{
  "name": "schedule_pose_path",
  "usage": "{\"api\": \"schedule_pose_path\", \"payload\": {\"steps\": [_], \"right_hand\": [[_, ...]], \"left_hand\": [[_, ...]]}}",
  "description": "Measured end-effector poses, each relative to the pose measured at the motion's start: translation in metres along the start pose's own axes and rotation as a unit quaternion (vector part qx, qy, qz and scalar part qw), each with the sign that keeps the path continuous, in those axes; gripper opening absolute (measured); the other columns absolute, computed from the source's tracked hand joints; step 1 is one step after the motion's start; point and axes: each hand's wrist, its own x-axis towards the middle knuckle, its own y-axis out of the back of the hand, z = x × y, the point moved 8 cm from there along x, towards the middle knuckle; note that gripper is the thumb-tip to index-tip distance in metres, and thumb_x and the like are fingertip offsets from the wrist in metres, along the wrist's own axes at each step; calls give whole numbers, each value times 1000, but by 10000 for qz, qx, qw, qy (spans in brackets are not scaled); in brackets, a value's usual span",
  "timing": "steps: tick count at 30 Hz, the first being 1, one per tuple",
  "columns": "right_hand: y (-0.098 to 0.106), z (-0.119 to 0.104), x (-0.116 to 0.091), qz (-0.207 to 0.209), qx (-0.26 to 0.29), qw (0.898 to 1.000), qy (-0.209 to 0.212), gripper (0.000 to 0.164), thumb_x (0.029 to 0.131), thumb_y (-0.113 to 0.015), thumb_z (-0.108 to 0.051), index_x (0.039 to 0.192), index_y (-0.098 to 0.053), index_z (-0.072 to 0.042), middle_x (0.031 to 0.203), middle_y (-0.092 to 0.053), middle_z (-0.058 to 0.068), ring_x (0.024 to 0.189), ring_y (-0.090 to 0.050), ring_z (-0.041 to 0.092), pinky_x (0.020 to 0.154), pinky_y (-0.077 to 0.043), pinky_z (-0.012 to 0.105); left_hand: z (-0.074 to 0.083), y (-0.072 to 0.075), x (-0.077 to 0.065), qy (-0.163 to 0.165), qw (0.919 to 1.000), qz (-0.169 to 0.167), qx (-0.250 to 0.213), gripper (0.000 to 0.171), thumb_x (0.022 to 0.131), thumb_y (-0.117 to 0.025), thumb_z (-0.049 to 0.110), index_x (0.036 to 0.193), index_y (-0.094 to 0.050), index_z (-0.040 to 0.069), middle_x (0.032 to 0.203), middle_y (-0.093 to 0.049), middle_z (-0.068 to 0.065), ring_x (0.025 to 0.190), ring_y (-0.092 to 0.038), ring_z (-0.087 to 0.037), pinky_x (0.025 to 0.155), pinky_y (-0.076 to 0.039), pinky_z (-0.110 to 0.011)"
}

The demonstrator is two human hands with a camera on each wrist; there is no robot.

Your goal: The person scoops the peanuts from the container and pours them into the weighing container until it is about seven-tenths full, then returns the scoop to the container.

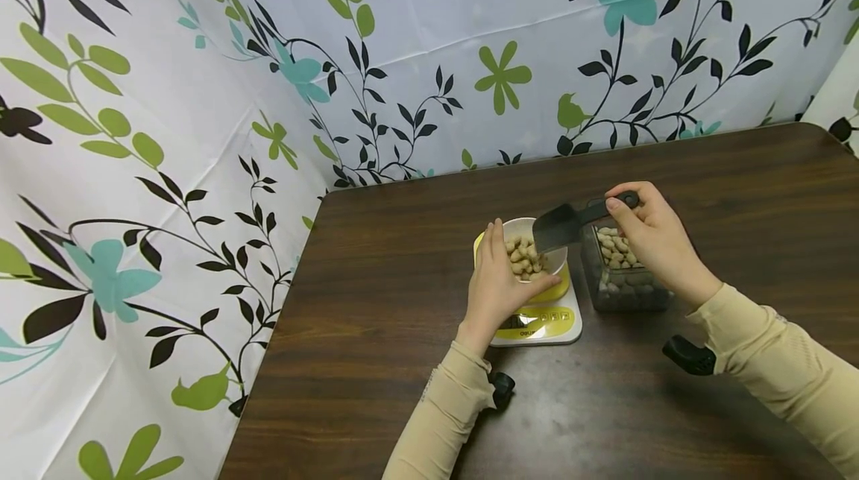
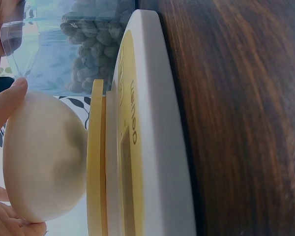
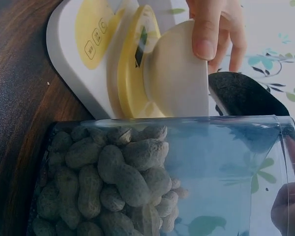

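A white bowl (image 2: 46, 157) with peanuts (image 1: 525, 258) in it stands on the yellow platform of a kitchen scale (image 1: 567, 316). My left hand (image 1: 496, 282) grips the bowl, thumb at the near rim and fingers round the far left side. My right hand (image 1: 654, 241) holds a black scoop (image 1: 555, 229) by its handle. The scoop's blade overlaps the bowl's right rim in the head view and tilts down toward the peanuts. Just right of the scale, a clear plastic container (image 3: 216, 162) holds more unshelled peanuts (image 3: 123, 172), below my right hand.
The dark wooden table (image 1: 376, 301) extends on all sides of the scale. A patterned cloth (image 1: 429, 55) with leaves and flowers hangs behind the table and along its left. Black wrist devices (image 1: 687, 355) stick out under both sleeves.
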Motion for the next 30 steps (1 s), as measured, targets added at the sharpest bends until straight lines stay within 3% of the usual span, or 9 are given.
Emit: {"api": "schedule_pose_path", "payload": {"steps": [12,21,28,30], "right_hand": [[1,1,-1,60,80,9998,-152,37,100,-38,-36,123,-40,-7,49,-29,-7,38,-27,14,48,-31,32],[2,4,1,141,242,9995,-159,31,100,-39,-29,123,-42,-7,50,-33,-5,41,-32,16,68,-41,14],[14,-2,2,477,546,9971,-246,18,100,-41,-32,115,-45,-23,56,-43,-8,41,-31,12,49,-33,27],[21,-5,4,623,674,9957,-158,13,99,-42,-30,112,-45,-27,55,-44,-10,42,-33,10,48,-33,26]], "left_hand": [[1,1,-1,-108,9999,43,32,118,65,-74,62,151,-10,12,155,-21,-12,141,-27,-26,103,-42,-43],[2,2,0,-160,9998,18,113,119,64,-74,64,151,-12,11,155,-20,-13,144,-21,-30,110,-34,-46],[11,6,5,-258,9994,71,239,116,64,-72,66,150,-15,12,155,-20,-12,145,-15,-27,114,-26,-48],[18,9,7,-364,9988,117,306,115,65,-70,67,150,-16,13,155,-20,-12,146,-14,-27,114,-26,-47]]}}
